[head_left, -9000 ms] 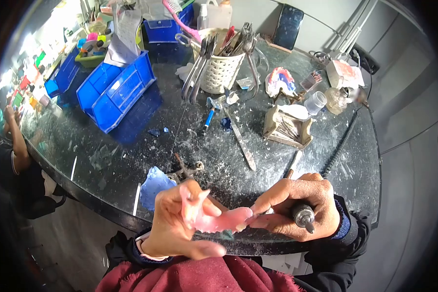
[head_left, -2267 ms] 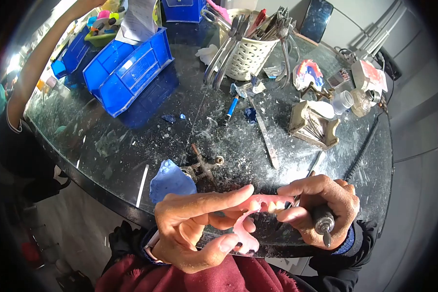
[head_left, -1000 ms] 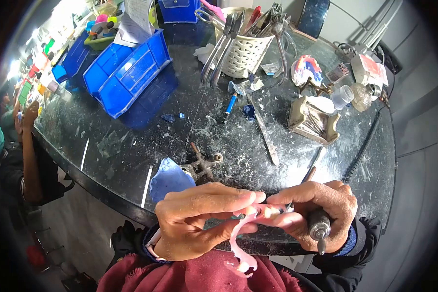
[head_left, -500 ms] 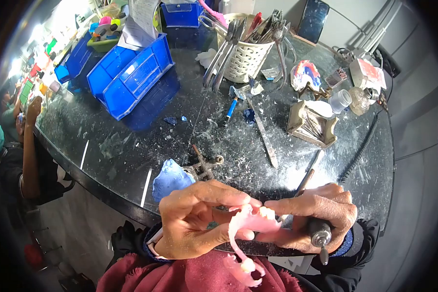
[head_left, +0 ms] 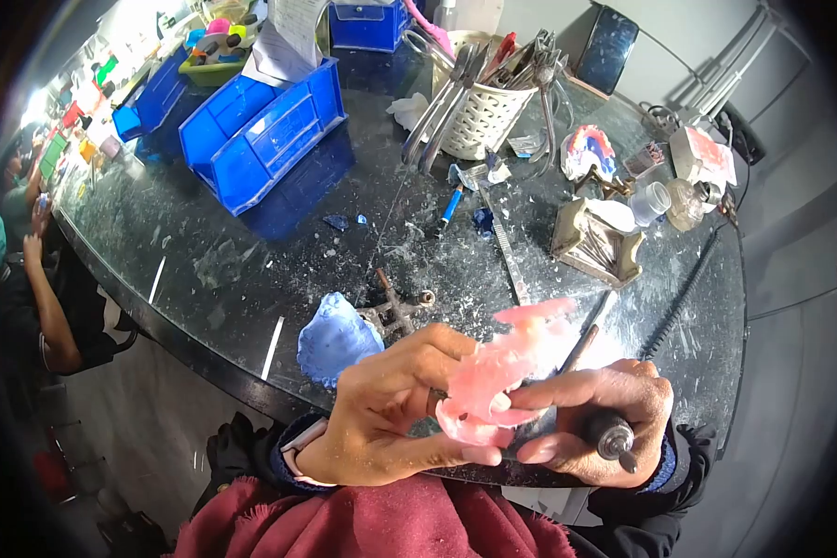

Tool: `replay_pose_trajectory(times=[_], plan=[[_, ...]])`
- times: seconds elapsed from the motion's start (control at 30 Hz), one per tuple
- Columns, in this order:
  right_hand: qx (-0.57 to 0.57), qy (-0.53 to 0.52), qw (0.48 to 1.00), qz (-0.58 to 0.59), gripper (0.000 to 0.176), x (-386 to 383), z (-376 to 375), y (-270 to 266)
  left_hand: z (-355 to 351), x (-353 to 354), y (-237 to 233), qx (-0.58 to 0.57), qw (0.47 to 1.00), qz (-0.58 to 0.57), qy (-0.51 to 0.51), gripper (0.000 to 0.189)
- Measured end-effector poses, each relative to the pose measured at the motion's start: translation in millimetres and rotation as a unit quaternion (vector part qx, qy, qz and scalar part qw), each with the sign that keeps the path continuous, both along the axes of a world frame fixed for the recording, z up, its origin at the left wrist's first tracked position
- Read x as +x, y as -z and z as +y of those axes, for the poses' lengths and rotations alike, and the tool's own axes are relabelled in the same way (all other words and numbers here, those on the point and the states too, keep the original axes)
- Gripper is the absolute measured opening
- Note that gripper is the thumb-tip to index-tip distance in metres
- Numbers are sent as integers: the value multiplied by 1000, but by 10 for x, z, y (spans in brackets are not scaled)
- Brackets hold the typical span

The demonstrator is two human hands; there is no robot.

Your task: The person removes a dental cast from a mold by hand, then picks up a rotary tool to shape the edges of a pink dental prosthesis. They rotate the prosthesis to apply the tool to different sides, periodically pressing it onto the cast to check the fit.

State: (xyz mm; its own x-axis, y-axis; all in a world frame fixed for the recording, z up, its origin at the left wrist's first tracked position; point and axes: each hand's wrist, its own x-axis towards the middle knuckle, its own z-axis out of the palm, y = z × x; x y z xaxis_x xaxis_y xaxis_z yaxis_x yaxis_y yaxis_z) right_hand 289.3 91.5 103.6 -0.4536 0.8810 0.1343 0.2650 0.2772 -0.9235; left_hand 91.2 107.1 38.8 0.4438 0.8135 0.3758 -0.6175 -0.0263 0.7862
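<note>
A pink partial denture is gripped by my left hand, thumb below and fingers behind it. My right hand is closed around a dark rotary handpiece whose tip points down towards me. The right index fingertip touches the denture's right side. To the left of my hands lies a light blue dental cast, beside a metal articulator piece. A wooden-handled knife rests just beyond my right hand.
Beyond are a blue bin, a white basket of hand tools, a long metal tool, a small tray of burs and a dental model. A coiled cord runs along the right. Another person's arm is at left.
The denture has been turned over and raised; its far end now points up and away instead of hanging down. Both hands have shifted slightly and my view has moved a little.
</note>
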Motion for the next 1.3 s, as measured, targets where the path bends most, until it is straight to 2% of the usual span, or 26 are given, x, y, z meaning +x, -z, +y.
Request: replay_pose_trajectory(times=[0.03,0.1,0.17,0.23,0.27,0.33,0.4,0.6,0.77,1.3], plan=[[-12,40,999,-7,36,-40,-15,-27,45,-40,-6,62,997,39,-12,37],[62,65,994,-60,39,-29,-26,19,-32,4,-16,-15,997,40,-68,36],[146,84,980,-105,48,-59,-2,65,-83,24,-23,-42,993,34,-102,51],[186,68,962,-190,51,-32,-2,38,-77,16,-5,-1,993,34,-114,34],[204,58,949,-232,53,-21,-6,33,-44,4,-26,46,989,59,-128,32],[214,71,943,-246,58,-22,1,86,24,-20,-67,136,972,104,-161,28],[215,73,938,-263,58,-14,20,106,28,7,-59,159,964,106,-183,30],[184,56,951,-241,56,-29,31,192,21,32,-45,170,951,116,-231,33],[174,52,953,-244,54,-58,3,200,-10,13,10,130,961,112,-216,34],[175,53,953,-240,52,-68,-8,214,19,21,17,129,963,108,-211,32]])
